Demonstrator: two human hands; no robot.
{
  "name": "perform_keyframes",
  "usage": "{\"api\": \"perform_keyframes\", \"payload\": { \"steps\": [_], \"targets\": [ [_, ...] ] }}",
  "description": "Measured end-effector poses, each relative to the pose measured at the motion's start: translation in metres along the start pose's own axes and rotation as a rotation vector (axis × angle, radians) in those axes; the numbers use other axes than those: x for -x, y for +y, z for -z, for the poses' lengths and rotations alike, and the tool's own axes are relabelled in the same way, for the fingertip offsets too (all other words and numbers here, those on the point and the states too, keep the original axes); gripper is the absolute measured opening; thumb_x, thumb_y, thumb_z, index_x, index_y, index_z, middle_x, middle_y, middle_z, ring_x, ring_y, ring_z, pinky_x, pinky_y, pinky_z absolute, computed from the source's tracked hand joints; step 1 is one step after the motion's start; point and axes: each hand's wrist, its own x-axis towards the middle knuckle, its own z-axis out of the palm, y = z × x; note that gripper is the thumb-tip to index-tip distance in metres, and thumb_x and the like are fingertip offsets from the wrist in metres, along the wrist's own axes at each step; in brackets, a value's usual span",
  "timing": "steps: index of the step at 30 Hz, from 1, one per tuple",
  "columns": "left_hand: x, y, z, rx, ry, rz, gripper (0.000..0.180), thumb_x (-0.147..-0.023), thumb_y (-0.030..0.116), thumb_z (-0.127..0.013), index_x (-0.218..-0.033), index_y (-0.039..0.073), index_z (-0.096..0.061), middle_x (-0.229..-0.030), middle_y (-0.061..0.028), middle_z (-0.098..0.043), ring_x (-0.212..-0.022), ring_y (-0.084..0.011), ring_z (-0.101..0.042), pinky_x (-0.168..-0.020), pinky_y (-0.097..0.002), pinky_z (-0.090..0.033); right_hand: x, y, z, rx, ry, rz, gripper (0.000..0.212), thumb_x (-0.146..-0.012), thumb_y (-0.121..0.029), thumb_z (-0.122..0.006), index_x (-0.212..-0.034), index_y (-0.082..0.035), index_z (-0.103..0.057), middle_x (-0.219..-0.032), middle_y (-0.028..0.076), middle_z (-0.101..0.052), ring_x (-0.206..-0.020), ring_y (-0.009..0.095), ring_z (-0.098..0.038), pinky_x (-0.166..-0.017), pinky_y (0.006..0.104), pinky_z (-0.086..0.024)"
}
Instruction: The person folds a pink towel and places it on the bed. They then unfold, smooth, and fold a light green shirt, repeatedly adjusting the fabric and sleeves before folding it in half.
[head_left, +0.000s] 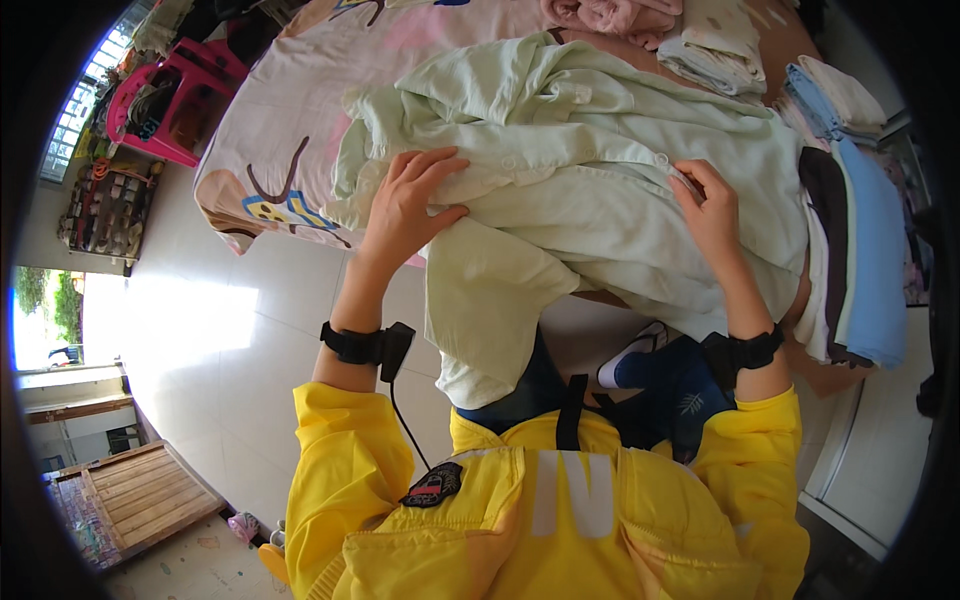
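A pale green button-up shirt (650, 230) lies spread across the near side of the bed, wrinkled, with a sleeve hanging over the edge toward my lap. My left hand (408, 200) rests on the shirt's left part, fingers spread and thumb apart. At the right, my right hand (708, 205) pinches the shirt's front edge between thumb and fingers, close to a small round button (661, 159). What lies under the right fingertips is partly hidden.
Folded clothes (870, 260) are stacked at the bed's right end, and more folded cloth (712, 50) lies at the back. The bed has a pink patterned sheet (270, 110). A pink plastic chair (185, 100) stands at far left; a wooden board (140, 500) is lower left.
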Motion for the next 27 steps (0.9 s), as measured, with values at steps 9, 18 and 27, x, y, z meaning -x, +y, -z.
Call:
{"api": "perform_keyframes", "payload": {
  "steps": [9, 18, 27],
  "targets": [
    [-0.006, -0.046, 0.019, 0.353, 0.132, 0.226, 0.021, -0.085, -0.001, -0.065, -0.105, 0.003, -0.067, -0.116, -0.0071, -0.065, -0.094, -0.0177, -0.065, -0.066, -0.0269, -0.053, 0.022, 0.019, 0.04, 0.133, -0.03, 0.025, 0.012, -0.083, -0.005, -0.069, -0.095, -0.003, -0.065, -0.088, 0.007, -0.059, -0.081, 0.022, -0.06, -0.075, 0.0325, -0.048],
    [-0.043, -0.049, 0.032, 0.479, 0.465, 0.451, 0.018, -0.09, 0.019, -0.069, -0.098, 0.002, -0.067, -0.073, -0.0029, -0.064, -0.053, -0.011, -0.047, -0.052, -0.0218, -0.037, 0.045, 0.039, 0.071, 0.448, 0.06, 0.197, 0.027, -0.079, 0.002, -0.061, -0.105, -0.005, -0.066, -0.104, 0.01, -0.064, -0.098, 0.03, -0.059, -0.087, 0.0379, -0.045],
    [-0.016, -0.019, 0.002, 1.185, 0.523, 0.756, 0.025, -0.102, 0.024, -0.048, -0.11, 0.0, -0.045, -0.108, -0.0202, -0.066, -0.095, -0.0258, -0.068, -0.081, -0.0337, -0.055, 0.089, 0.026, 0.107, 0.676, 0.154, 0.154, 0.021, -0.085, -0.003, -0.062, -0.105, -0.003, -0.067, -0.107, 0.01, -0.066, -0.103, 0.031, -0.058, -0.09, 0.038, -0.045]
  ]
}}
